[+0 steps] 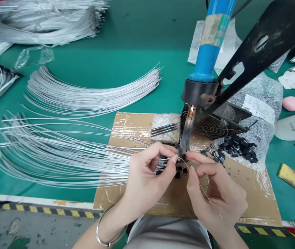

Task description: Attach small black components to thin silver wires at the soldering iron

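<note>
My left hand (150,173) is closed in a pinch just left of the soldering iron's tip (186,136). What sits between its fingertips is small and mostly hidden. A thin strand of solder wire (206,194) runs through the pinched fingers of my right hand (215,186), its upper end close to the tip and its tail trailing over the palm. The blue-handled soldering iron (211,41) points down, clamped in a black stand (261,41). Behind my left hand, a spread of white wires (85,159) reaches toward several small black connectors (180,172) below the tip.
Cardboard (126,131) covers the work spot. A pad with metal rods (164,128) and a fan (215,121) stand behind. Loose black connectors (240,148) lie on bubble wrap (264,90) at right. A wire bundle (95,95) and yellow sponge (293,178) rest on the green mat.
</note>
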The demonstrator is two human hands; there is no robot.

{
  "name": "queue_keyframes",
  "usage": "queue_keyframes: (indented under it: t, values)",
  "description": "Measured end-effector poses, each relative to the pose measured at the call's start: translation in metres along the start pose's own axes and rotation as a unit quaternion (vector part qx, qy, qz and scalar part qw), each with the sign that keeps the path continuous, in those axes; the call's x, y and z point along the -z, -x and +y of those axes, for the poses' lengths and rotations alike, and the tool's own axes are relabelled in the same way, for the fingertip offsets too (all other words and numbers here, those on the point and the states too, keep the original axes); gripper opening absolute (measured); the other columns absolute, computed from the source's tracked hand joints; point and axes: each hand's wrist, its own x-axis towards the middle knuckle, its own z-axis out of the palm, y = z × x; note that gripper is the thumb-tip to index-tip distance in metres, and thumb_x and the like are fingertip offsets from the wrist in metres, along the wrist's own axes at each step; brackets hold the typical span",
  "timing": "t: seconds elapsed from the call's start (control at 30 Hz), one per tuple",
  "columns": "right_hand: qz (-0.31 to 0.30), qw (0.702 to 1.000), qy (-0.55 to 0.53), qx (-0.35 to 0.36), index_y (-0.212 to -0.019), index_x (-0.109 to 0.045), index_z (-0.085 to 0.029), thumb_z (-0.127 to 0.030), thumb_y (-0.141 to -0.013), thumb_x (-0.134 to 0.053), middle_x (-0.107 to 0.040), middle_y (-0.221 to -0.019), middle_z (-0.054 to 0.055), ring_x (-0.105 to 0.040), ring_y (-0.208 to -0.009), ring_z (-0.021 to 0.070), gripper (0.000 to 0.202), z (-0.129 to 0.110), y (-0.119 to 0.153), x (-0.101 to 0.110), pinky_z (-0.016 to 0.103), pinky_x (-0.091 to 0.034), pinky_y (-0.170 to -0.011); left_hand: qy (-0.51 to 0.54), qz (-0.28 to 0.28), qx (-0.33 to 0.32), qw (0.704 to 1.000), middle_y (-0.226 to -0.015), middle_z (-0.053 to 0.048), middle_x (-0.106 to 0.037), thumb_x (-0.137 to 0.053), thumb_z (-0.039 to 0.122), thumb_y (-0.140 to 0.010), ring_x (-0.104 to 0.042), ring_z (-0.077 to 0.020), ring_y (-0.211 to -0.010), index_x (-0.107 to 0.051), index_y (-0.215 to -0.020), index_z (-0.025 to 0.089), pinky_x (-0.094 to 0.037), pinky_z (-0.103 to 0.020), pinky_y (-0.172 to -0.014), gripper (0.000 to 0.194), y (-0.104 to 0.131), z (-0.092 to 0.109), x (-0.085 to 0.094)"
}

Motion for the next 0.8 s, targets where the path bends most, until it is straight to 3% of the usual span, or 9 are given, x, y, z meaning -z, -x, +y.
queue_keyframes:
  t: [0.2,0.4,0.8]
  values:
    - [-0.002,0.999,0.027,0.044,-0.086,-0.061,-0.021,-0.007,-0.091,-0.072,-0.086,-0.114,0.004,-0.085,-0.084,0.0144,0.019,0.0037,-0.0006,-0.0002,0.019,-0.066,-0.081,-0.002,0.005,-0.006,1.0,-0.084,-0.003,-0.084,-0.069,0.013,-0.086,-0.077,-0.0176,-0.077,-0.07,-0.076,0.02,-0.044,-0.02,-0.048,0.012,-0.0005,-0.0005,-0.0011]
    - [-0.006,0.999,0.02,0.047,-0.087,-0.061,-0.022,-0.007,-0.092,-0.071,-0.086,-0.11,0.005,-0.085,-0.09,0.0172,0.019,0.0031,-0.0012,0.0011,0.02,-0.067,-0.081,-0.003,0.01,-0.009,1.0,-0.084,-0.002,-0.083,-0.069,0.013,-0.086,-0.077,-0.0171,-0.078,-0.069,-0.076,0.021,-0.043,-0.019,-0.048,0.013,0.0011,0.0002,-0.0017]
    - [-0.003,0.998,0.05,0.047,-0.088,-0.061,-0.024,-0.009,-0.093,-0.071,-0.086,-0.11,0.006,-0.085,-0.082,0.0195,0.018,0.0001,-0.0014,0.0,0.025,-0.07,-0.076,-0.007,0.003,-0.005,1.0,-0.084,-0.003,-0.083,-0.068,0.013,-0.087,-0.076,-0.0175,-0.078,-0.069,-0.076,0.02,-0.045,-0.02,-0.049,0.014,0.002,-0.0002,-0.001]
